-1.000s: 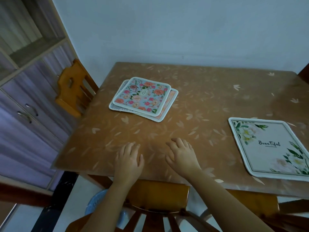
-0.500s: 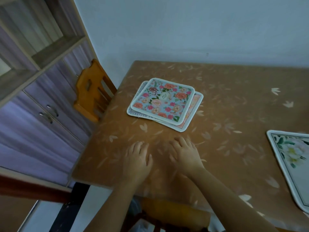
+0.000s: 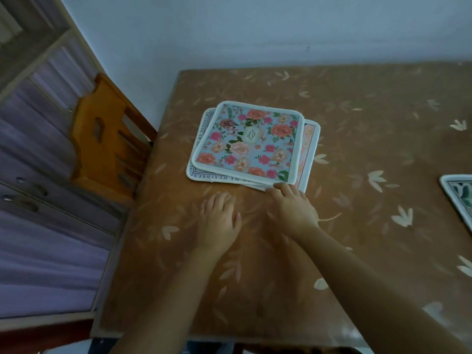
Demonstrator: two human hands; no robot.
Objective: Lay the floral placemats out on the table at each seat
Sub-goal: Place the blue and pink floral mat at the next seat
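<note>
Left hand (image 3: pixel 219 221) lies flat, empty, on the counter (image 3: pixel 357 123); right hand (image 3: pixel 293 210) touches the stack (image 3: pixel 247 141) with straight fingers and may drag it whole.

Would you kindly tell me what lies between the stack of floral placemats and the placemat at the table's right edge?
In the head view, only bare leaf-patterned tablecloth lies between the stack and the right-edge placemat; nothing rests there.

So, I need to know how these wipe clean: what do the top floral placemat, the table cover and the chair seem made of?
Top floral placemat: probably fabric or soft mat, matte print, raised white bound edge. Table cover: likely vinyl sheet, leaf print, faint sheen. Chair: wood, glossy orange-brown varnish, carved slots in the backrest.
</note>
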